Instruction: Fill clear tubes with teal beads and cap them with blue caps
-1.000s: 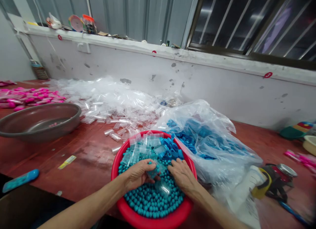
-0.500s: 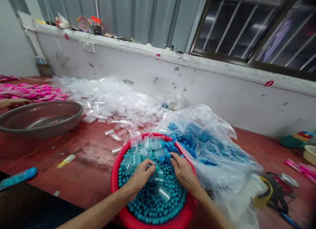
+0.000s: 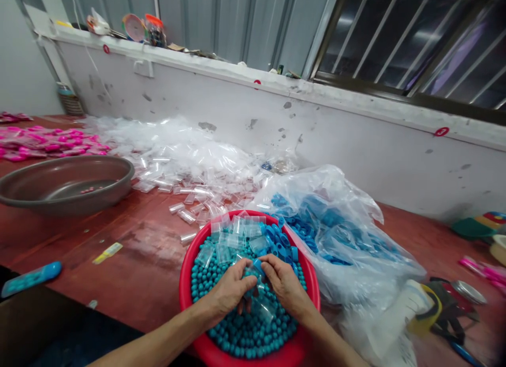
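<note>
A red basin [image 3: 185,282] near the table's front edge holds several teal beads [image 3: 241,335], clear plastic tubes [image 3: 233,235] and blue caps [image 3: 279,240]. Both my hands meet over the middle of the basin. My left hand [image 3: 227,290] grips a clear tube filled with teal beads [image 3: 251,288]. My right hand [image 3: 284,285] pinches a blue cap [image 3: 258,266] right at the tube's upper end, fingertips of both hands touching.
A clear bag of blue caps [image 3: 336,230] lies right of the basin. A heap of clear tubes [image 3: 177,156] spreads behind. A grey metal bowl [image 3: 67,182], pink filled tubes [image 3: 43,143] and a blue filled tube [image 3: 31,277] sit left; tools [image 3: 446,303] lie right.
My right hand picked a blue cap from the basin's far side and brought it to the tube in my left hand. The hands closed together. Someone's hand at far left is gone.
</note>
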A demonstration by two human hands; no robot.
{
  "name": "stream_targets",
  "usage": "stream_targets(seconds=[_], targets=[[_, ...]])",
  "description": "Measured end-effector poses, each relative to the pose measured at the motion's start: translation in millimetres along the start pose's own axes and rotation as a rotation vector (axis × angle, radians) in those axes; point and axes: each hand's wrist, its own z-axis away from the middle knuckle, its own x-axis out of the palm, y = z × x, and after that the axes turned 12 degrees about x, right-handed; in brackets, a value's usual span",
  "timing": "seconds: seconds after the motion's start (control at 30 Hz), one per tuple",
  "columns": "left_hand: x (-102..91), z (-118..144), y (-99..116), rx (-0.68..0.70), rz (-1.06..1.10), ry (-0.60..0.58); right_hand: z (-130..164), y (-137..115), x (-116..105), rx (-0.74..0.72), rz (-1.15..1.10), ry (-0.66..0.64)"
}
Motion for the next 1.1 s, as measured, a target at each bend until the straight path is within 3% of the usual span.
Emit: stream_targets(seconds=[0.13,0.37,0.6,0.93,1.1], targets=[[0.8,-0.2,-2.1,0.002,0.016,0.006,1.8,-0.4,9.5,-0.059,0.024,0.170],[-2.4,0.8,4.0,0.024,0.013,0.049,-1.0,10.9,9.3,0.075,-0.221,0.090],[-2.6,0.3,2.1,0.024,-0.003,0.033,2.1,2.9,10.0,0.005,-0.056,0.116],[2.2,2.6,8.7,-0.005,0.023,0.072,3.8,-4.4,15.2,0.005,-0.006,0.216],[-0.3,3.6,7.6,0.013,0.082,0.022,5.8,-1.0,9.7,0.035,-0.100,0.056]])
